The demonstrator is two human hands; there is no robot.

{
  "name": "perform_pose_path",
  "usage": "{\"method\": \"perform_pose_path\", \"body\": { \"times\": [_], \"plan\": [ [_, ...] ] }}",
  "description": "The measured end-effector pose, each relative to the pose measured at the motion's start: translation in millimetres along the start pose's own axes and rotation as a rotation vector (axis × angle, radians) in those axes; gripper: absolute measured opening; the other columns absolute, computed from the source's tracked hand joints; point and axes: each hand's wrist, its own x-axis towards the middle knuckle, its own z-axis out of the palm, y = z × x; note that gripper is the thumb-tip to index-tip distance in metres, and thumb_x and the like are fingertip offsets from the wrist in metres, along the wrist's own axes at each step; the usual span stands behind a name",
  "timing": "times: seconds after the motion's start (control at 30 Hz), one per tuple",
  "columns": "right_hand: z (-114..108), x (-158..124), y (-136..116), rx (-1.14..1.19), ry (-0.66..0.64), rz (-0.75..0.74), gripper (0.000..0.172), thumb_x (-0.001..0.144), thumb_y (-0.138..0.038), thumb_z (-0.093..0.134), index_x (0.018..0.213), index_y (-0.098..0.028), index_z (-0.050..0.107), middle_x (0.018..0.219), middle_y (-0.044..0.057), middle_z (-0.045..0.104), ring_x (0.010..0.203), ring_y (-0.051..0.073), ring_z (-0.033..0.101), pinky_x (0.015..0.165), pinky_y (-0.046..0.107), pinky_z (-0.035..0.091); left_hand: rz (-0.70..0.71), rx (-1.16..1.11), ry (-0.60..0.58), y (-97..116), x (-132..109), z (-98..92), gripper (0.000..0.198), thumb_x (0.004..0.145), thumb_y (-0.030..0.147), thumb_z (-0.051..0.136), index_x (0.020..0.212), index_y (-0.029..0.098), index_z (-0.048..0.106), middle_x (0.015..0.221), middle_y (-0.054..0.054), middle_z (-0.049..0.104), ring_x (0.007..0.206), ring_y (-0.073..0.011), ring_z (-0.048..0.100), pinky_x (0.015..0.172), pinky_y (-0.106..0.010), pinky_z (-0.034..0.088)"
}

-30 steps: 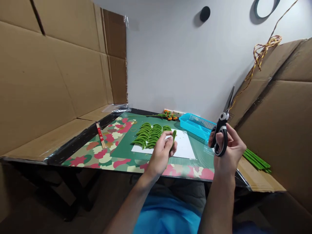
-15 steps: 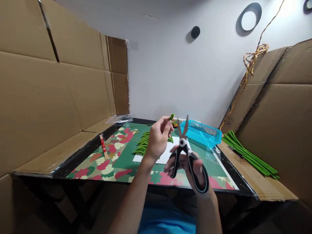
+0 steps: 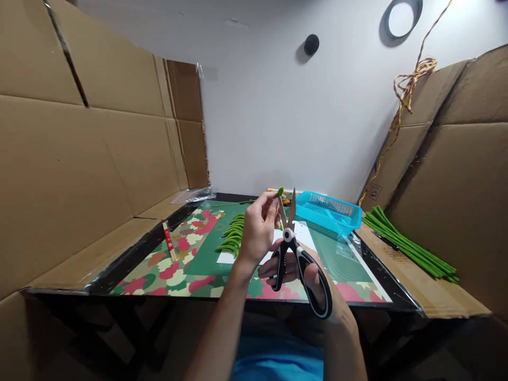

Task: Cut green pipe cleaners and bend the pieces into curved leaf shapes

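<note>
Pinched between the thumb and fingers of my left hand (image 3: 256, 228) is a short fuzzy green chenille stem (image 3: 281, 191), its tip showing above the fingertips. My right hand (image 3: 313, 276) holds black-and-white scissors (image 3: 288, 235) through their handles, palm up. The blades point upward and stand apart. One blade is close beside the green piece; whether it touches cannot be made out. Behind my left hand, several curved green chenille pieces (image 3: 230, 235) lie in a row, partly over a sheet of white paper (image 3: 305, 233). My left hand hides part of the row.
A blue plastic basket (image 3: 331, 225) stands at the back right. Long green chenille stems (image 3: 413, 246) lie beside a dark pen (image 3: 386, 241) on cardboard at right. Red-wrapped chopsticks (image 3: 169, 241) rest on the patterned mat (image 3: 159, 275). Cardboard walls (image 3: 79, 174) rise on both sides.
The scissors in my right hand have moved left, bringing their blades close to the green piece. My left hand stays nearly where it was. The camera view has shifted slightly.
</note>
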Motion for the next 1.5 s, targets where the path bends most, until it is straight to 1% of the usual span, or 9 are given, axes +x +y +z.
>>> {"method": "perform_pose_path", "body": {
  "times": [0.2, 0.3, 0.43, 0.57, 0.73, 0.9, 1.1, 1.27, 1.5],
  "plan": [
    [-4, 3, 9, 0.023, -0.002, -0.044, 0.078, 0.085, -0.086, 0.060, 0.136, -0.027, 0.061, 0.099, 0.010, 0.076, 0.093, 0.032, 0.076, 0.070, 0.042, 0.063, 0.014, 0.103, -0.011, 3, -3, -2.4, 0.028, 0.104, 0.044, 0.060, 0.110, 0.020, 0.073, 0.072, 0.001, 0.059, 0.057, -0.0115, 0.051, 0.054, -0.023, 0.043],
    [-4, 6, 12, 0.040, 0.027, -0.044, 0.068, 0.091, -0.078, 0.060, 0.133, -0.025, 0.060, 0.097, 0.009, 0.076, 0.092, 0.030, 0.077, 0.073, 0.039, 0.064, 0.015, 0.139, -0.039, 3, -4, -5.3, 0.029, 0.104, 0.044, 0.060, 0.111, 0.020, 0.073, 0.075, 0.000, 0.063, 0.059, -0.0117, 0.053, 0.056, -0.023, 0.045],
    [-1, 13, 12, 0.086, 0.085, -0.029, 0.051, 0.098, -0.062, 0.064, 0.128, -0.021, 0.058, 0.090, 0.007, 0.077, 0.085, 0.024, 0.078, 0.076, 0.035, 0.063, -0.050, 0.153, -0.133, -1, -6, -11.0, 0.029, 0.101, 0.046, 0.064, 0.112, 0.021, 0.072, 0.082, -0.002, 0.066, 0.063, -0.0135, 0.059, 0.056, -0.022, 0.048],
    [5, 20, 13, 0.136, 0.108, -0.027, 0.052, 0.099, -0.065, 0.061, 0.126, -0.021, 0.057, 0.084, 0.004, 0.075, 0.075, 0.022, 0.077, 0.072, 0.034, 0.063, -0.092, 0.168, -0.212, -7, -9, -17.7, 0.027, 0.099, 0.044, 0.066, 0.108, 0.020, 0.072, 0.087, -0.003, 0.069, 0.075, -0.0173, 0.066, 0.059, -0.022, 0.052],
    [9, 24, 14, 0.124, 0.139, -0.056, 0.050, 0.098, -0.067, 0.061, 0.115, -0.019, 0.059, 0.079, 0.003, 0.072, 0.072, 0.020, 0.074, 0.069, 0.031, 0.062, 0.003, 0.258, -0.203, -12, -11, -22.4, 0.016, 0.099, 0.031, 0.064, 0.105, 0.019, 0.074, 0.097, -0.005, 0.074, 0.089, -0.0191, 0.070, 0.076, -0.025, 0.054],
    [12, 25, 12, 0.118, 0.169, -0.078, 0.047, 0.099, -0.065, 0.061, 0.109, -0.019, 0.060, 0.078, 0.002, 0.069, 0.065, 0.017, 0.069, 0.064, 0.028, 0.057, 0.105, 0.251, -0.188, -19, -13, -24.5, 0.013, 0.099, 0.026, 0.065, 0.106, 0.020, 0.074, 0.100, -0.005, 0.074, 0.092, -0.0182, 0.070, 0.082, -0.026, 0.054],
    [19, 26, 14, 0.146, 0.155, -0.138, 0.042, 0.102, -0.062, 0.057, 0.111, -0.020, 0.058, 0.075, -0.001, 0.063, 0.063, 0.015, 0.061, 0.064, 0.027, 0.051, 0.250, 0.165, -0.145, -16, -9, -25.0, 0.011, 0.091, 0.022, 0.074, 0.101, 0.020, 0.076, 0.098, -0.005, 0.073, 0.092, -0.0180, 0.070, 0.081, -0.025, 0.056],
    [22, 28, 19, 0.135, 0.143, -0.182, 0.038, 0.103, -0.059, 0.059, 0.109, -0.022, 0.059, 0.074, -0.003, 0.056, 0.067, 0.014, 0.053, 0.066, 0.027, 0.042, 0.314, 0.228, -0.109, -11, -8, -26.8, 0.014, 0.092, 0.030, 0.076, 0.100, 0.019, 0.079, 0.091, -0.005, 0.072, 0.084, -0.0174, 0.068, 0.075, -0.025, 0.056],
    [27, 27, 19, 0.145, 0.152, -0.156, 0.031, 0.104, -0.052, 0.060, 0.114, -0.023, 0.060, 0.079, -0.003, 0.051, 0.072, 0.014, 0.047, 0.071, 0.028, 0.039, 0.437, 0.282, -0.086, -15, -10, -34.3, 0.017, 0.092, 0.023, 0.075, 0.108, 0.021, 0.082, 0.098, -0.006, 0.071, 0.086, -0.0177, 0.069, 0.074, -0.025, 0.055]
  ]
}}
